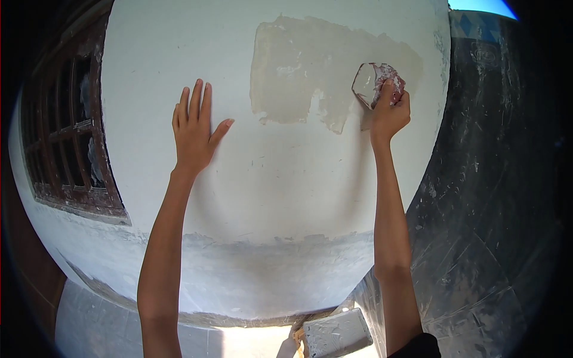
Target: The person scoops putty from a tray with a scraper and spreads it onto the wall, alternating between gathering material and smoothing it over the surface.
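My left hand (pixel 192 136) rests flat on the white wall (pixel 274 191), its fingers stretched upward and the thumb apart. On the right, my right hand (pixel 389 119) grips a putty scraper (pixel 365 85), a flat blade with a red part smeared with white putty. The blade lies against the wall at the right part of a damp-looking beige putty patch (pixel 292 77). This patch has ragged lower edges and a pale gap between its lower parts. Some of the scraper is hidden behind my fingers.
A dark wooden window (pixel 65 125) with panes is set in the wall at left. Dark, white-smeared sheeting (pixel 483 179) covers the right side. Below, a grey rectangular object (pixel 337 333) coated with putty lies near the wall's base. Grey tiles (pixel 101 322) show at lower left.
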{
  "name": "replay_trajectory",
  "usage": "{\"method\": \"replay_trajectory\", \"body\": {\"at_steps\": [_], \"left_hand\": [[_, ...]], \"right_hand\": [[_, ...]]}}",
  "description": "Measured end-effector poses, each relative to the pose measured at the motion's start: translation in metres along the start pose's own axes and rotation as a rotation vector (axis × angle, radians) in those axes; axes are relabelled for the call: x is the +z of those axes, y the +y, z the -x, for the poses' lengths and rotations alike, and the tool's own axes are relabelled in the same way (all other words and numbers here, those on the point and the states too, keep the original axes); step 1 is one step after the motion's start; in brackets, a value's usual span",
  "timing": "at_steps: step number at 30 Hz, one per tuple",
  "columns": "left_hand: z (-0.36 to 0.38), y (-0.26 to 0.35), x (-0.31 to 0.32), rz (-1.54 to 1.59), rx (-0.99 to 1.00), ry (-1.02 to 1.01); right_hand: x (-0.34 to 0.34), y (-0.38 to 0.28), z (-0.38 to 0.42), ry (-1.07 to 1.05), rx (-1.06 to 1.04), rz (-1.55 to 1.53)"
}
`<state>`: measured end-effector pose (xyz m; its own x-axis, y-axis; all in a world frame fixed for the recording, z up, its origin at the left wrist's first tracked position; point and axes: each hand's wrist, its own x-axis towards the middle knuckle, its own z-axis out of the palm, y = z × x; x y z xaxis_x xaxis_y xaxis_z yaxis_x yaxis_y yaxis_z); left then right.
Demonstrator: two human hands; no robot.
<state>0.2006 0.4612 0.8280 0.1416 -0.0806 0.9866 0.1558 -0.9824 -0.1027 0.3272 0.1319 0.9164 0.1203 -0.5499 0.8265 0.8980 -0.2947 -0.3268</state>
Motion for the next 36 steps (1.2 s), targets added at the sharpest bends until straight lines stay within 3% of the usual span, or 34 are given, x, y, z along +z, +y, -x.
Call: {"method": "replay_trajectory", "body": {"at_steps": [1, 4, 6, 7, 9, 12, 14, 17, 19, 21, 23, 25, 27, 31, 36], "left_hand": [[0.0, 0.0, 0.0, -0.003, 0.002, 0.002], [-0.002, -0.002, 0.001, -0.015, 0.011, 0.019], [-0.002, -0.001, 0.002, -0.02, 0.013, 0.026], [-0.002, 0.0, 0.001, -0.019, 0.005, 0.015], [-0.002, -0.002, -0.001, -0.026, 0.005, 0.002], [-0.003, 0.0, 0.0, -0.011, 0.016, 0.009], [-0.001, -0.002, -0.001, 0.006, 0.006, -0.007], [-0.002, -0.003, 0.002, 0.005, 0.011, 0.008], [-0.001, -0.002, 0.003, 0.012, -0.005, 0.021], [-0.002, -0.002, 0.003, 0.013, -0.004, 0.034], [-0.001, -0.002, 0.003, -0.006, -0.005, 0.031], [-0.001, -0.005, 0.003, -0.001, 0.003, 0.032], [-0.001, -0.004, 0.003, 0.009, 0.013, 0.033], [-0.001, -0.004, 0.0, -0.011, 0.017, 0.003], [-0.001, -0.005, 0.004, -0.007, 0.008, 0.027]], "right_hand": [[-0.003, -0.005, 0.005, 0.032, 0.042, -0.073], [0.002, -0.021, 0.038, -0.223, 0.027, -0.304], [0.012, -0.03, 0.062, -0.415, -0.045, -0.318], [0.017, -0.027, 0.068, -0.497, -0.091, -0.16], [0.025, -0.02, 0.065, -0.454, -0.206, -0.088], [0.013, -0.012, 0.043, -0.403, -0.155, 0.045], [0.006, 0.0, 0.027, -0.236, -0.195, 0.094], [-0.006, 0.02, 0.002, -0.112, -0.096, 0.148], [-0.009, 0.027, -0.003, 0.159, 0.026, -0.013], [-0.008, 0.004, 0.01, 0.155, 0.063, -0.074], [0.001, -0.023, 0.03, -0.125, 0.162, -0.295], [0.016, -0.034, 0.052, -0.35, -0.044, -0.348], [0.025, -0.042, 0.067, -0.49, -0.165, -0.197], [0.032, -0.025, 0.053, -0.396, -0.22, -0.062], [0.004, 0.012, 0.0, -0.151, -0.022, 0.125]]}}
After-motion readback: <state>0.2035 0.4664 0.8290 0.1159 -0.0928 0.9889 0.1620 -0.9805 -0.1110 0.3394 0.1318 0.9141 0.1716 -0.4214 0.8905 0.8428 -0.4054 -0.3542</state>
